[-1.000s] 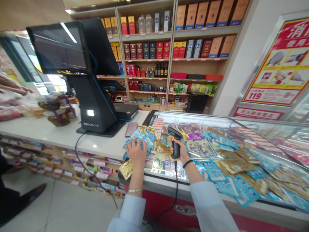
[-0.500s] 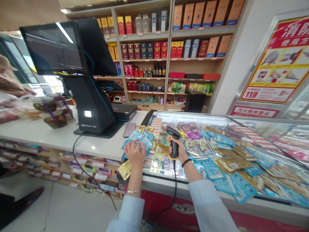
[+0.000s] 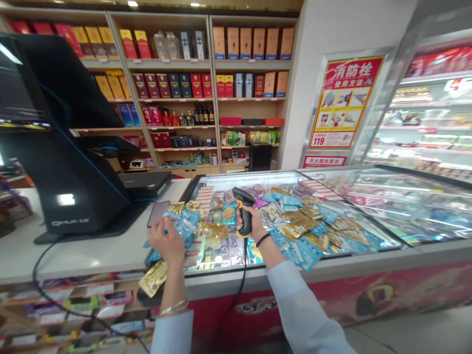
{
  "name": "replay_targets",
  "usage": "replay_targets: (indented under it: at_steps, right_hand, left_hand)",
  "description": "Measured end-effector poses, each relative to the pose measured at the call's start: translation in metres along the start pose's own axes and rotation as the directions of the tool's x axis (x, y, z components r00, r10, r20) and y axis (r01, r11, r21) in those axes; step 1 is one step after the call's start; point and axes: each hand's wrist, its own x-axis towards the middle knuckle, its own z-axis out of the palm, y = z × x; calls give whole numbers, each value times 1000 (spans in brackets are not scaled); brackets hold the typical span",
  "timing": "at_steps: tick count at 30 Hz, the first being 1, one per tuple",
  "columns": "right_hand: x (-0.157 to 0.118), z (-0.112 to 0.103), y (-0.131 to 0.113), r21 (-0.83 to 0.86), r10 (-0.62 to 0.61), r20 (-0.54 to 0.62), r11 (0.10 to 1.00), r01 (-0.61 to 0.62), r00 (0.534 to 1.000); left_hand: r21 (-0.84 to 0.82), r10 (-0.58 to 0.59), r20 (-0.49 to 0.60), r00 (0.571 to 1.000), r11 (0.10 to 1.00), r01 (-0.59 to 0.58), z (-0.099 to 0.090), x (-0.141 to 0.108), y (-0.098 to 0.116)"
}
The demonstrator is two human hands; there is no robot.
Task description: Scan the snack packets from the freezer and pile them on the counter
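My right hand (image 3: pixel 250 223) grips a black and yellow barcode scanner (image 3: pixel 244 222), its head tilted up and left, its cable hanging down the freezer front. A blue packet with a yellow round print (image 3: pixel 229 214) lies just left of the scanner. My left hand (image 3: pixel 166 240) is closed, fingers bent and drawn together over a heap of blue packets (image 3: pixel 186 223); what they hold, if anything, is hidden. Below it a gold packet (image 3: pixel 153 279) rests at the counter's edge. Another gold packet (image 3: pixel 213 230) is on the glass between my hands.
On the right of the glass-topped freezer (image 3: pixel 368 206) spreads a pile of blue and gold packets (image 3: pixel 300 226). A phone (image 3: pixel 158 214) lies on the white counter (image 3: pixel 106 253). At left stands a black checkout terminal (image 3: pixel 79 191) with a trailing cable. Behind are shelves (image 3: pixel 177 64) of boxes.
The view has swung right. My left hand's fingers, spread over the blue packets before, are now drawn together. A blue packet now shows beside the scanner, which stays in my right hand.
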Motion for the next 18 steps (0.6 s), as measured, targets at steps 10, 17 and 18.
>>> replay_targets:
  at_steps: [10, 17, 18]
  right_hand:
    - [-68, -89, -140, -166, -300, -127, 946, 278, 945]
    - [-82, -162, -186, -339, -336, -233, 908, 248, 913]
    - [-81, -169, -188, -352, -343, -244, 903, 246, 907]
  left_hand:
    - [-305, 254, 576, 777, 949, -84, 139, -71, 141]
    - [-210, 274, 828, 489, 961, -183, 207, -139, 152]
    - [-213, 282, 841, 462, 957, -197, 212, -145, 152]
